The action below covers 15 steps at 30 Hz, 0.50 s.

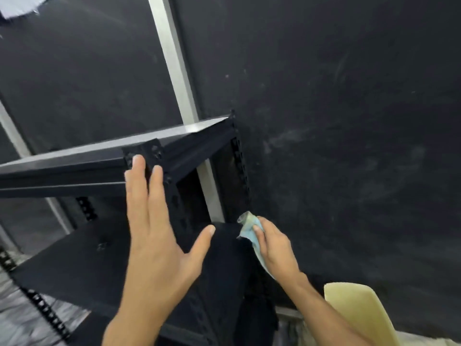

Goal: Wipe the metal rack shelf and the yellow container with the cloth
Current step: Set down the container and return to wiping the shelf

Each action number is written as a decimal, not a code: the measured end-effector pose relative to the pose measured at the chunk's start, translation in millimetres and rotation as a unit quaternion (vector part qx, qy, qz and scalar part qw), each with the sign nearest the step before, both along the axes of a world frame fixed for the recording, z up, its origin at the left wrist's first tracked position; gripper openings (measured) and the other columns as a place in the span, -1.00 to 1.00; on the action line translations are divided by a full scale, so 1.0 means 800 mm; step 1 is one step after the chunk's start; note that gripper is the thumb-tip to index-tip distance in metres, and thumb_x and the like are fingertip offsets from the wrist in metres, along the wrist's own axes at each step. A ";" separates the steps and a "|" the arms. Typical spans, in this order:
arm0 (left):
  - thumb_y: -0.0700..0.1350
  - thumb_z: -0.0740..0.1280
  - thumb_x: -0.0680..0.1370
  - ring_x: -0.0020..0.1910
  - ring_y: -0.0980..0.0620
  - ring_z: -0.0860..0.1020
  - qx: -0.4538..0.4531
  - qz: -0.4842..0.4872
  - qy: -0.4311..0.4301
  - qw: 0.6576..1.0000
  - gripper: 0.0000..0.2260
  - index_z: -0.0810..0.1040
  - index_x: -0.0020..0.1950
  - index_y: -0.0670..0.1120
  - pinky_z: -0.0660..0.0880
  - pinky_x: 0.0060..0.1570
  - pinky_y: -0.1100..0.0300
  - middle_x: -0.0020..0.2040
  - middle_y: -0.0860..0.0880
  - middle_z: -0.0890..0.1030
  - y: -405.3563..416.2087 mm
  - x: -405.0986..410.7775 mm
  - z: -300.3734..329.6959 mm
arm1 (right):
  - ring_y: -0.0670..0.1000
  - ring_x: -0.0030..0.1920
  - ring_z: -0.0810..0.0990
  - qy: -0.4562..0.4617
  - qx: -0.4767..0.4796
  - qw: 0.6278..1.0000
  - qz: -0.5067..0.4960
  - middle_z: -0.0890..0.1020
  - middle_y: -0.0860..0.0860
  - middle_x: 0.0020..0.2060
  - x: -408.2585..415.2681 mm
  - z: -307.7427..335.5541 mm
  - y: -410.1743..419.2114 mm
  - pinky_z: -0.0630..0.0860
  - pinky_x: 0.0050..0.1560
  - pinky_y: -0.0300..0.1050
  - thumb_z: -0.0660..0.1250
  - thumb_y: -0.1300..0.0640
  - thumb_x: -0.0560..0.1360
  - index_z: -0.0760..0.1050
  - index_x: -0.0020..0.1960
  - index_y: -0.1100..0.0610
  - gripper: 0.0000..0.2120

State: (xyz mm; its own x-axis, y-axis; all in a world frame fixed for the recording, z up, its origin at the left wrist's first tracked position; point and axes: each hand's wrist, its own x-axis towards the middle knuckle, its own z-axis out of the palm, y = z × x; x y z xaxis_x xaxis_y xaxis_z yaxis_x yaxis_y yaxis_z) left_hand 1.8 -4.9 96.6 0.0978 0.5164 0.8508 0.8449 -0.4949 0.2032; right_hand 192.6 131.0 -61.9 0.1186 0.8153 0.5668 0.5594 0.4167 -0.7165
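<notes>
The right hand (274, 245) pinches the soft, limp cloth (249, 229), best kept bunched, against the rigid black rack (199, 146); the left hand (159, 221) is splayed, fingers apart.

Left hand (159, 231) raised, open flat, back toward the camera; fingers (139, 181) extended up and held close together, thumb splayed out to the right. Bare forearm runs down to the near edge. Right hand (274, 245) lower, to the right, fingers curled shut, thumb pressed on top; forearm angles down-right.
</notes>
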 end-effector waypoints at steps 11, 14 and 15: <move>-0.38 0.48 0.40 0.66 -0.09 -0.28 0.068 -0.011 -0.001 0.998 0.12 -0.31 0.64 -0.10 0.09 0.56 -0.29 0.65 0.05 -0.37 0.063 0.001 -0.079 | 0.13 0.16 0.53 -0.240 -0.080 0.957 0.143 0.61 0.15 0.15 -0.097 -0.050 0.004 0.37 0.27 0.07 0.04 0.02 0.66 0.45 0.26 0.18 -0.66; -0.40 0.45 0.39 0.66 -0.09 -0.29 0.084 -0.017 0.005 0.996 0.12 -0.32 0.63 -0.08 -0.02 0.62 -0.23 0.65 -0.01 -0.34 0.069 0.002 -0.080 | 0.05 0.51 0.21 -0.300 -0.137 0.932 0.151 0.37 0.02 0.48 -0.094 -0.056 0.014 -0.04 0.52 0.12 0.00 -0.09 0.64 0.27 0.50 0.09 -0.50; -0.41 0.45 0.38 0.65 -0.08 -0.29 0.087 -0.017 0.008 0.996 0.13 -0.32 0.63 -0.08 -0.05 0.63 -0.18 0.65 -0.05 -0.31 0.070 0.001 -0.080 | 0.01 0.55 0.09 -0.313 -0.157 0.925 0.148 0.26 -0.05 0.54 -0.093 -0.056 0.020 -0.16 0.52 0.14 -0.04 -0.14 0.64 0.18 0.55 0.03 -0.47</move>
